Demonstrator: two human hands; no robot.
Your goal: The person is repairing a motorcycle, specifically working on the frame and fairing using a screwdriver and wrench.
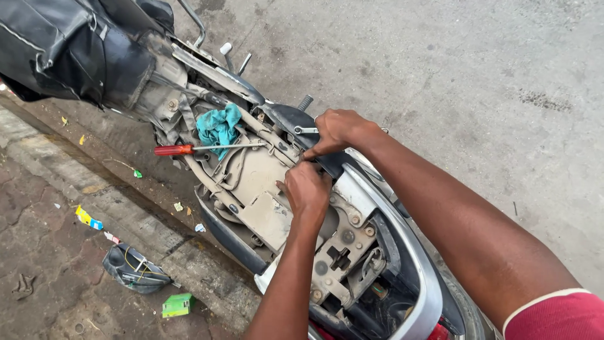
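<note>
- Left hand (307, 191) resting on the dusty grey metal frame (267, 189) of an opened scooter, fingers curled at the frame's upper right edge; grip pinched on something small, too hidden to name.
- Right hand (340, 131) just above the left, fingertips nearly touching it, pressed against the dark plastic side panel (286, 116); grip clenched, held item not discernible.
- Small silver metal tool (306, 130) poking out beside the right hand's knuckles, lying on that dark panel.
- Red-handled screwdriver with a long steel shaft (201, 148) lying across the frame, well left of both hands, tip pointing toward them.
- Crumpled teal cloth rag (219, 126) tucked into the frame just above the screwdriver shaft.
- Black vinyl seat (60, 44) tipped up at the upper left.
- Silver curved rear body trim (402, 252) running along the right of the frame, under the right forearm.
- Black plastic part with yellow wires (133, 269) on the brick pavement at lower left, a small green box (177, 305) near it.
</note>
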